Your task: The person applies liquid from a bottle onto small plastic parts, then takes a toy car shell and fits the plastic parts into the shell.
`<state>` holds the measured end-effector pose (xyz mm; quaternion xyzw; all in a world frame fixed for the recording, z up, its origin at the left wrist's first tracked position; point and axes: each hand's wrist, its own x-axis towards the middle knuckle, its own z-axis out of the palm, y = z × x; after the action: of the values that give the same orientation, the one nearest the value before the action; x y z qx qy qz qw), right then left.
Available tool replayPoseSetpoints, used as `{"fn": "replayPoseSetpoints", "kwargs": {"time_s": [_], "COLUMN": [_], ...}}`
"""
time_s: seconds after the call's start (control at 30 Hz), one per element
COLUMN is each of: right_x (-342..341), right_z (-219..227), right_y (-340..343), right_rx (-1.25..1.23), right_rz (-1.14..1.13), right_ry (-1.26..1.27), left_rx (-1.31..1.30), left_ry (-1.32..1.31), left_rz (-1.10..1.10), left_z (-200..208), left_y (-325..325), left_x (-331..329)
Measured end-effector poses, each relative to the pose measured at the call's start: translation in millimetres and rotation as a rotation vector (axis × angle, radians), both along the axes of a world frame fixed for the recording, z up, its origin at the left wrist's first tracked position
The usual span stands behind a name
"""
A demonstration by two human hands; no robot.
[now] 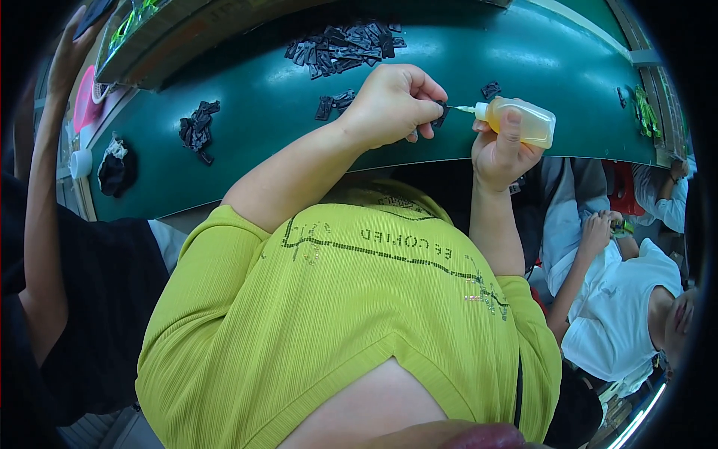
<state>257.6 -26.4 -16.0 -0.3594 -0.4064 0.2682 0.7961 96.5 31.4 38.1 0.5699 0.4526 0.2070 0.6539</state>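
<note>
Pinched between the fingers of my left hand (396,105) is a small black plastic part (440,114). My right hand (505,153) is closed around a clear squeeze bottle (535,123) of yellowish liquid, tilted on its side. Its thin needle tip points left and meets the black part or stops just short of it; I cannot tell which. Beyond my left hand lies a large heap of similar black parts (344,49). A few more parts (334,103) are beside my left wrist, and a single one (491,90) rests past the bottle.
Another pile of black parts (198,131) sits on the green table (254,97) at left, near a dark cloth-like bundle (117,166). A cardboard box (187,45) stands at the far left. Bright green items (645,112) lie at the right end. People sit on both sides.
</note>
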Motion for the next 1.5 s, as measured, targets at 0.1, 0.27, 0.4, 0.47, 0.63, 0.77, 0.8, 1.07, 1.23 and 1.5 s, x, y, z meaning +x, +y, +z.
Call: {"fn": "replayPoseSetpoints", "kwargs": {"time_s": [0.1, 0.27, 0.4, 0.47, 0.63, 0.77, 0.8, 1.07, 1.23, 1.5], "right_x": [-0.3, 1.1, -0.6, 1.2, 0.4, -2.1, -2.8, -3.7, -3.7, 14.3], "right_z": [0.8, -2.0, 0.4, 0.8, 1.1, 3.1, 3.1, 1.4, -2.2, 2.4], "right_y": [0.3, 0.1, 0.9, 0.1, -4.9, -7.4, -7.9, -7.5, -7.2, -2.2], "right_rx": [0.006, 0.008, 0.025, 0.045, 0.001, -0.019, -0.017, 0.010, -0.034, -0.019], "right_rz": [0.010, 0.011, -0.034, -0.007, 0.110, 0.150, 0.164, 0.160, 0.119, 0.059], "right_ry": [-0.015, -0.071, -0.019, 0.059, 0.042, -0.001, 0.008, 0.039, -0.064, 0.280], "left_rx": [0.007, 0.007, 0.008, 0.010, 0.030, 0.033, 0.035, 0.039, 0.054, 0.129], "left_ry": [0.008, 0.017, 0.031, 0.035, 0.052, 0.055, 0.053, 0.070, 0.080, 0.082], "left_rz": [0.004, 0.005, 0.010, 0.014, 0.032, 0.025, 0.022, 0.026, 0.028, 0.030], "left_z": [-0.2, -1.4, -0.7, -0.4, -0.2, -0.5, -0.5, -3.4, -2.7, -2.8], "left_y": [0.0, 0.1, 0.8, 1.6, 1.7, 1.7, 1.6, 0.3, 1.1, 8.3], "left_x": [1.0, 0.9, 0.2, 0.2, 1.7, 3.2, 3.6, 5.4, 5.8, 13.1]}}
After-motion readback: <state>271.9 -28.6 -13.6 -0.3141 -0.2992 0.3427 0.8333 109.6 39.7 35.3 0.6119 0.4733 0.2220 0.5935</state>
